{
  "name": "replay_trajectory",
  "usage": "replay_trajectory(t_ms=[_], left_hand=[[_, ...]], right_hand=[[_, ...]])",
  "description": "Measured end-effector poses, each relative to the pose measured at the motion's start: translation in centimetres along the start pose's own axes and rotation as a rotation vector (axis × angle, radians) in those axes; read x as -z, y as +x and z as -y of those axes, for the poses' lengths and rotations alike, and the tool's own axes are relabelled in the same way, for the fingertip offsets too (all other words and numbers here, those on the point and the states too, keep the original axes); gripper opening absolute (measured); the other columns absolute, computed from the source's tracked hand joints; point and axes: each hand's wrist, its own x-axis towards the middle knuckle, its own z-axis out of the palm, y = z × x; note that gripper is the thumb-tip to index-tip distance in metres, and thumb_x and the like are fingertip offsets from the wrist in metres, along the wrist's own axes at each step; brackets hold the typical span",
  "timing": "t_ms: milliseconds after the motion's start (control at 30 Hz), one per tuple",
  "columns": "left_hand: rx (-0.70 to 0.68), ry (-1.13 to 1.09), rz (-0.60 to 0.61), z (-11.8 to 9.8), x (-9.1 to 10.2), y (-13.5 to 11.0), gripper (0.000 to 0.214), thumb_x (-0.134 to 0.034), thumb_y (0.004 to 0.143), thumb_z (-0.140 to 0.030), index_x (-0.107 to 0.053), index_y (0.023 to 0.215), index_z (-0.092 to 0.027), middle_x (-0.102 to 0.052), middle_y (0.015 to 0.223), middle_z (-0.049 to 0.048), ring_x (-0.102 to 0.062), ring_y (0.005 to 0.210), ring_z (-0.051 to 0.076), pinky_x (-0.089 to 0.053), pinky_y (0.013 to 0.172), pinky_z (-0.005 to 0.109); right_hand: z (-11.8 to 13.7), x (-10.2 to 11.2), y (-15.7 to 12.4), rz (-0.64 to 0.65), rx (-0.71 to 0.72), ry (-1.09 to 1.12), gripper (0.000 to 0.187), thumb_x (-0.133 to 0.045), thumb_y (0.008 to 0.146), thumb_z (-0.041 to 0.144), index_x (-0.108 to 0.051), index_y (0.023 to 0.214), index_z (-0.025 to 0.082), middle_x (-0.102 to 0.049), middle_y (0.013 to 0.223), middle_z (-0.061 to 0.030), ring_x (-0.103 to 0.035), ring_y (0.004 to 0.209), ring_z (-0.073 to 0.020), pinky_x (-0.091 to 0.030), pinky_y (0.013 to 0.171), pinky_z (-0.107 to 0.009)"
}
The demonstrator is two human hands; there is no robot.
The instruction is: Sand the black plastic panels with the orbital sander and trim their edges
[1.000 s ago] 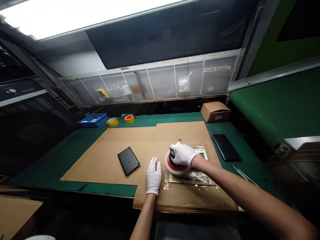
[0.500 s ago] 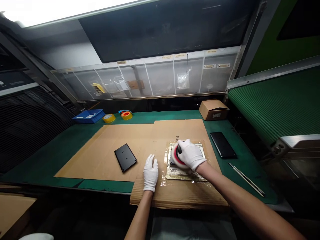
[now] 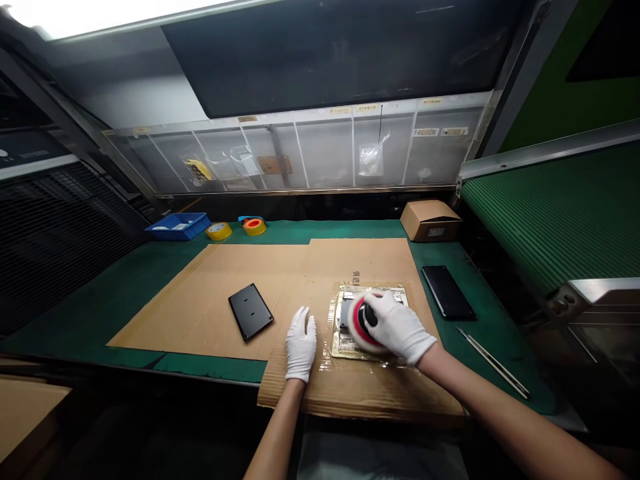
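My right hand (image 3: 399, 326), in a white glove, grips the top of a round orbital polisher (image 3: 363, 324) with a white pad and red backing. The pad presses on a dark flat panel (image 3: 345, 313), which lies on a shiny, wet-looking plastic sheet (image 3: 341, 348) and is mostly hidden by the tool. My left hand (image 3: 301, 344), also gloved, rests flat on the corrugated cardboard (image 3: 360, 393), holding nothing. Left of it lies a black rectangular plate (image 3: 251, 311) with two small slots.
A black slab (image 3: 447, 292) and a long metal strip (image 3: 493, 363) lie on the green mat (image 3: 480, 320) to the right. Along the back stand a cardboard box (image 3: 430, 221), tape rolls (image 3: 254, 227) and a blue tray (image 3: 177, 227). A green conveyor belt (image 3: 555, 213) runs at right.
The polisher and my right hand have moved to the right and slightly toward me across the panel. My left hand has stayed in place on the cardboard.
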Motion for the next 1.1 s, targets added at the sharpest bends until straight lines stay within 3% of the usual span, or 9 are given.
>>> replay_trajectory(t_ms=[67, 233, 400, 467, 600, 767, 900, 1100], left_hand=[[-0.004, 0.003, -0.002, 0.0, 0.0, 0.0, 0.04, -0.047, 0.097, -0.038, -0.067, 0.124, -0.017, -0.065, 0.137, 0.0144, -0.059, 0.132, 0.026, -0.041, 0.121, 0.046], [-0.007, 0.01, 0.005, -0.2, 0.0, 0.0, 0.04, -0.047, 0.097, -0.036, -0.066, 0.125, -0.014, -0.064, 0.137, 0.0157, -0.059, 0.131, 0.027, -0.042, 0.12, 0.046], [-0.012, 0.012, 0.003, -0.1, 0.0, -0.1, 0.04, -0.047, 0.098, -0.037, -0.066, 0.125, -0.015, -0.064, 0.138, 0.0157, -0.059, 0.131, 0.027, -0.042, 0.12, 0.047], [-0.012, 0.005, -0.004, -0.1, 0.0, -0.1, 0.04, -0.047, 0.098, -0.037, -0.066, 0.126, -0.015, -0.064, 0.138, 0.0151, -0.059, 0.131, 0.027, -0.042, 0.12, 0.046], [-0.012, 0.011, -0.007, -0.1, -0.1, 0.0, 0.041, -0.047, 0.097, -0.036, -0.066, 0.125, -0.013, -0.065, 0.137, 0.0163, -0.06, 0.131, 0.027, -0.043, 0.119, 0.046], [-0.022, 0.019, -0.02, 0.3, -0.3, 0.0, 0.04, -0.048, 0.097, -0.035, -0.067, 0.123, -0.013, -0.065, 0.137, 0.0168, -0.06, 0.13, 0.028, -0.043, 0.119, 0.048], [-0.031, 0.011, -0.032, 0.5, -0.3, -0.1, 0.039, -0.048, 0.096, -0.034, -0.067, 0.124, -0.015, -0.065, 0.137, 0.0161, -0.061, 0.129, 0.028, -0.044, 0.118, 0.049], [-0.038, 0.013, -0.031, 0.7, -0.3, 0.1, 0.037, -0.048, 0.096, -0.033, -0.068, 0.122, -0.016, -0.066, 0.136, 0.0156, -0.061, 0.129, 0.029, -0.045, 0.117, 0.05]], right_hand=[[-0.6, -0.2, -0.6, 0.049, 0.041, 0.032, 0.034, -0.053, 0.092, 0.036, -0.06, 0.125, 0.032, -0.061, 0.122, -0.0076, -0.065, 0.089, -0.0225, -0.041, 0.066, -0.029], [-1.0, 0.3, -0.8, -0.052, -0.256, -0.075, 0.029, -0.05, 0.093, 0.039, -0.064, 0.116, 0.028, -0.06, 0.105, -0.0119, -0.064, 0.088, -0.0272, -0.04, 0.063, -0.031], [-0.9, -0.3, -2.5, 0.026, 0.056, -0.027, 0.037, -0.057, 0.088, 0.032, -0.061, 0.124, 0.03, -0.059, 0.122, -0.0104, -0.062, 0.098, -0.0248, -0.041, 0.066, -0.028], [-1.1, -0.4, -2.3, 0.016, -0.007, -0.007, 0.038, -0.056, 0.089, 0.034, -0.06, 0.127, 0.031, -0.059, 0.123, -0.01, -0.063, 0.094, -0.0239, -0.041, 0.065, -0.028], [-1.0, 0.3, -0.2, -0.03, -0.283, -0.051, 0.029, -0.049, 0.093, 0.039, -0.063, 0.116, 0.027, -0.059, 0.104, -0.0117, -0.065, 0.085, -0.0256, -0.04, 0.063, -0.03], [1.1, 0.2, 2.9, 0.125, -0.059, 0.041, 0.025, -0.054, 0.09, 0.042, -0.064, 0.108, 0.028, -0.06, 0.098, -0.0082, -0.067, 0.075, -0.0234, -0.042, 0.062, -0.03], [2.9, -0.6, 6.4, 0.08, -0.123, -0.003, 0.027, -0.051, 0.09, 0.036, -0.062, 0.111, 0.025, -0.062, 0.105, -0.012, -0.069, 0.08, -0.0257, -0.048, 0.067, -0.033], [2.9, -0.6, 10.5, 0.187, -0.095, 0.06, 0.04, -0.063, 0.079, 0.036, -0.064, 0.118, 0.023, -0.067, 0.112, -0.0156, -0.071, 0.091, -0.0311, -0.051, 0.07, -0.034]])
